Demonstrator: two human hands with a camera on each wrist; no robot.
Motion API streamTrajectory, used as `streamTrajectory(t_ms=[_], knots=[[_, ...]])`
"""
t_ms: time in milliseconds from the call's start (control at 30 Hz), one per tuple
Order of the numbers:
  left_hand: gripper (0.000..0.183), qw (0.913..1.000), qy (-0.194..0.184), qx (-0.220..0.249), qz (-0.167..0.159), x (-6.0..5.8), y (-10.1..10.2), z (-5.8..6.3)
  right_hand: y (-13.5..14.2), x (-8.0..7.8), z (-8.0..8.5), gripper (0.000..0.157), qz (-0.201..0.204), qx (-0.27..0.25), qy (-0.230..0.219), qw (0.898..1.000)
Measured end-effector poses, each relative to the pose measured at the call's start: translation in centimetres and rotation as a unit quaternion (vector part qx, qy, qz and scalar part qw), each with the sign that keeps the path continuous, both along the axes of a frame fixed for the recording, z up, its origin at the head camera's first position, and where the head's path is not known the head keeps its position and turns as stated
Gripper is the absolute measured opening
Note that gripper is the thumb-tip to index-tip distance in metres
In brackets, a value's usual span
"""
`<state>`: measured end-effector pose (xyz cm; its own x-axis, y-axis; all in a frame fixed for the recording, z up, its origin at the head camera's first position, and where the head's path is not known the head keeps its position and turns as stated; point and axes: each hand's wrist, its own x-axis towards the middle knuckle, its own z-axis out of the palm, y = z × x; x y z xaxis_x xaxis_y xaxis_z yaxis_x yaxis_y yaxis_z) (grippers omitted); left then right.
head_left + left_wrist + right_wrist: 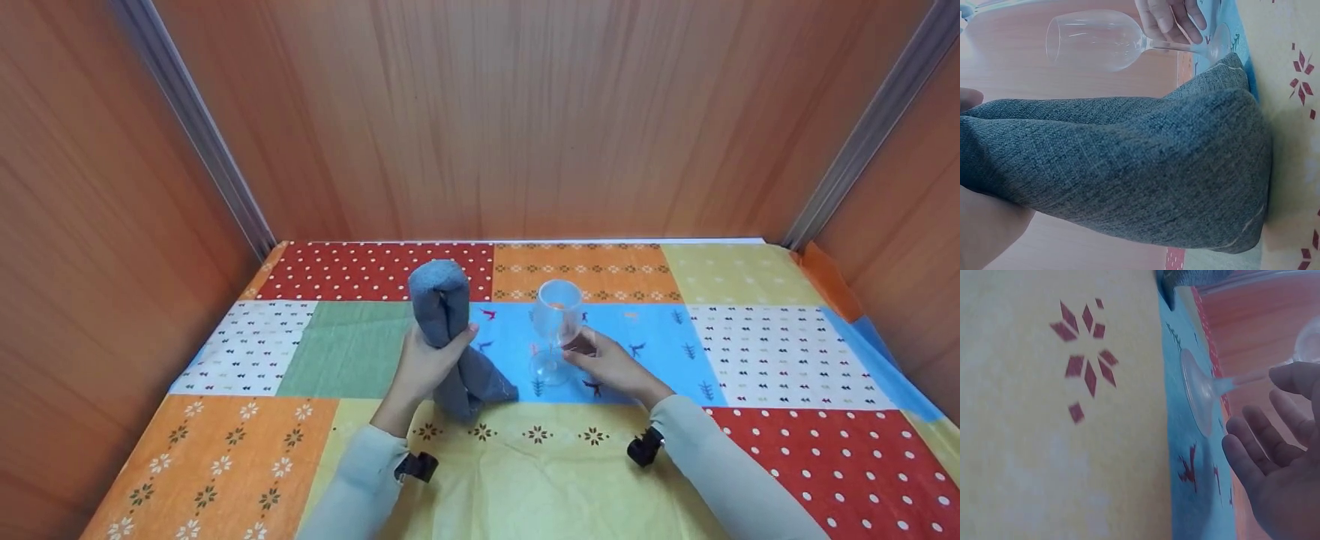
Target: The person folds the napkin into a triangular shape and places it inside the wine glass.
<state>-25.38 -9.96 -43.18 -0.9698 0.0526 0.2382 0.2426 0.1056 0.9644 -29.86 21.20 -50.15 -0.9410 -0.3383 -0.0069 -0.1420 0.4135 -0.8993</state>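
In the head view my left hand point(431, 360) grips a folded dark grey cloth point(487, 379), its upper part doubled into a loop above the thumb. The cloth's lower end spreads out over the tablecloth, with a pale stitched edge showing in the left wrist view. A clear wine glass point(557, 311) stands upright on the blue patch to the right of the cloth. My right hand point(611, 364) is at the right side of its stem, just under the bowl. In the right wrist view the fingers point(1261, 439) are loosely bent and apart, and the thumb tip overlaps the stem.
A patchwork tablecloth point(540, 480) with coloured, patterned squares covers the table. Wood-grain panels point(525, 127) rise at the back and both sides, joined by grey metal corner posts point(199, 120). Each wrist wears a small black camera point(645, 448).
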Motion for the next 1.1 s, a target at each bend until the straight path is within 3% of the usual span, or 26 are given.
streamTrajectory(t_ms=[133, 333, 500, 700, 767, 833, 900, 1100], knots=[[0.048, 1.0, -0.002, -0.006, 0.004, 0.0, 0.2, 0.4, 1.0, -0.2, 0.9, 0.025, -0.021, 0.019, 0.045, 0.999], [0.05, 0.9999, -0.007, -0.008, 0.004, -0.3, 0.5, 0.8, 2.1, -0.6, 3.8, 0.031, -0.073, -0.039, 0.073, 0.994], [0.061, 0.9984, 0.027, -0.049, 0.008, -0.4, 0.8, 1.2, 2.0, -0.3, 7.0, 0.029, -0.116, -0.083, 0.12, 0.982], [0.067, 0.9948, 0.07, -0.072, -0.012, -0.7, 1.2, 1.6, 1.6, 0.1, 9.5, 0.028, -0.109, -0.123, 0.205, 0.965], [0.066, 0.9929, 0.081, -0.086, -0.017, -0.7, 1.4, 1.6, 1.2, 0.4, 10.1, 0.029, -0.098, -0.11, 0.251, 0.957], [0.064, 0.9894, 0.094, -0.109, -0.02, -0.8, 1.6, 1.6, 0.8, 0.8, 10.6, 0.032, -0.081, -0.077, 0.313, 0.943], [0.059, 0.9846, 0.105, -0.138, -0.021, -0.7, 1.9, 1.6, 0.3, 1.1, 11.0, 0.038, -0.058, -0.032, 0.38, 0.923], [0.058, 0.9746, 0.106, -0.19, -0.053, -0.5, 2.6, 2.0, -1.4, 2.2, 12.2, 0.072, 0.028, 0.098, 0.53, 0.842]])
